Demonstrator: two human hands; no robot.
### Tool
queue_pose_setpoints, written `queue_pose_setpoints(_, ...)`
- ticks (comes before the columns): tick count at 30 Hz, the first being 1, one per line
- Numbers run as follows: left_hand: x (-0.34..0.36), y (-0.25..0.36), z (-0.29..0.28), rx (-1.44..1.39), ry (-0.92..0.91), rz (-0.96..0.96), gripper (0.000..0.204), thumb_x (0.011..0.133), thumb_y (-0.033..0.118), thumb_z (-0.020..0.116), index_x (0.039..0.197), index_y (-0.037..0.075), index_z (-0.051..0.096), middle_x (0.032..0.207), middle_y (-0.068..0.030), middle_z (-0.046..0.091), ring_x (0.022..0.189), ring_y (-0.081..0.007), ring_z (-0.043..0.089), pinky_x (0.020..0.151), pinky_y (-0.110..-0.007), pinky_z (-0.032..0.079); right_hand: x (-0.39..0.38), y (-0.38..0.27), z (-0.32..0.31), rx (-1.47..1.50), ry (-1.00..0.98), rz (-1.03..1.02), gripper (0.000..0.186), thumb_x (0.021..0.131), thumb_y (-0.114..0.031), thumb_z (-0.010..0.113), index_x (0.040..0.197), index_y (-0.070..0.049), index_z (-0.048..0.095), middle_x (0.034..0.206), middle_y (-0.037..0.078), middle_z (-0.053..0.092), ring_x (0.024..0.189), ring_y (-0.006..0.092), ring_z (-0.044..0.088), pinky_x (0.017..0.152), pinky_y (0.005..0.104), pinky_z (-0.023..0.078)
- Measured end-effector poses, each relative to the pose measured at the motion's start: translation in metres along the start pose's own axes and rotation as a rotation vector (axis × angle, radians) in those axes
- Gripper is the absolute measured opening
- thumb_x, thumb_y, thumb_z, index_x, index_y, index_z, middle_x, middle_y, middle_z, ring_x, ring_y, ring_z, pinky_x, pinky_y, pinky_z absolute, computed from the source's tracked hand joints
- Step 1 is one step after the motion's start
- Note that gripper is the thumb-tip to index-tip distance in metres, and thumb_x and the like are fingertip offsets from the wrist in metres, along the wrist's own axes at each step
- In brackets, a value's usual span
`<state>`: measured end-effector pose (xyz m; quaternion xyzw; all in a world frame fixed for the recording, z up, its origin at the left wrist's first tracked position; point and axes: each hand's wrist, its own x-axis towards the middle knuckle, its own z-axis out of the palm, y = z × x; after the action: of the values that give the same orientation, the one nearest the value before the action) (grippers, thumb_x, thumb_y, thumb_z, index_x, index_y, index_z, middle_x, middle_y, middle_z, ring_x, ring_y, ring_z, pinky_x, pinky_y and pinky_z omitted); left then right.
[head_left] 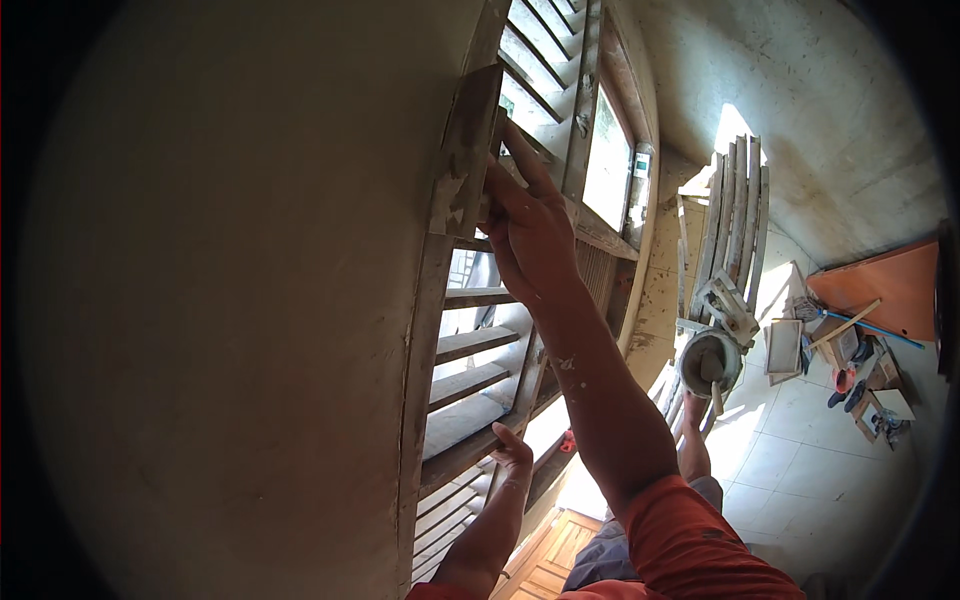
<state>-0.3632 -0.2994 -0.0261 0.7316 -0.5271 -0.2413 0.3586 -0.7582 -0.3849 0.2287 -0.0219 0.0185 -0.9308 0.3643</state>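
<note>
"Head view first: what fills it?"

"The wall, plain and dull, takes the left. Beside it runs the slatted window. Off to the right, lower down, is a slatted bench, and at its near end a bucket with grey matter inside. I can't tell whether the bench carries it."

"And the board?"

"The board is up where wall and window frame meet, long side along that edge, pale smears on its lower part. It looks laid against the edge."

"Hands?"

"The right hand has its fingers curled round the board's window side, gripping it. The left hand is lower, at a window rail, thumb raised; I can't tell whether it grips."

"Which step, then?"

"I'd judge it's working the board along the wall's edge. Next calls for even pressure, the board kept true to the edge and its corner clear of the slats."
</note>
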Motion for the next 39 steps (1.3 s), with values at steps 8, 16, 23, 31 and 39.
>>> queue_pose_setpoints(8,-0.009,0.007,0.004,0.046,-0.091,-0.053,0.08,0.094,0.056,0.061,0.132,-0.013,0.049,0.134,-0.0303,0.055,0.121,-0.0355,0.055,0.104,-0.041,0.041,-0.064,0.015,-0.01,-0.162,0.059,0.143,0.068,0.1,-0.013,0.062,0.158,-0.007,0.026,0.107,0.012,0.073,0.093,0.0081,0.066,0.078,0.0248,0.053)
queue_pose_setpoints(16,-0.001,-0.021,0.0,-0.031,-0.124,-0.102,0.069,0.094,0.053,0.063,0.123,-0.009,0.055,0.124,-0.0217,0.063,0.109,-0.0269,0.06,0.094,-0.036,0.047,-0.184,0.054,-0.001,-0.22,0.072,0.364,0.07,0.098,-0.009,0.064,0.157,-0.004,0.025,0.103,0.01,0.071,0.09,0.0112,0.066,0.079,0.0279,0.054)
queue_pose_setpoints(23,0.012,-0.024,-0.008,-0.059,-0.166,-0.057,0.073,0.095,0.053,0.063,0.133,-0.007,0.047,0.13,-0.0224,0.059,0.116,-0.0285,0.057,0.102,-0.035,0.042,-0.237,0.034,-0.032,-0.254,0.12,0.502,0.065,0.094,0.0,0.065,0.152,-0.004,0.035,0.12,0.016,0.065,0.1,0.018,0.067,0.082,0.0323,0.058)
queue_pose_setpoints(31,0.0,0.006,-0.007,-0.028,-0.139,-0.046,0.079,0.095,0.052,0.061,0.137,-0.012,0.043,0.139,-0.0313,0.051,0.125,-0.036,0.052,0.108,-0.041,0.039,-0.06,0.01,-0.018,-0.029,0.116,0.02,0.06,0.102,-0.003,0.048,0.157,-0.007,0.025,0.117,0.01,0.066,0.088,0.0075,0.063,0.075,0.0231,0.054)
queue_pose_setpoints(39,-0.007,0.024,-0.007,0.001,-0.099,-0.035,0.075,0.096,0.048,0.063,0.138,-0.012,0.044,0.141,-0.0302,0.051,0.126,-0.0348,0.051,0.109,-0.039,0.037,0.014,-0.002,-0.009,0.01,0.003,-0.064,0.061,0.1,-0.009,0.059,0.153,0.0,0.029,0.118,0.018,0.068,0.098,0.0171,0.07,0.079,0.0294,0.061)
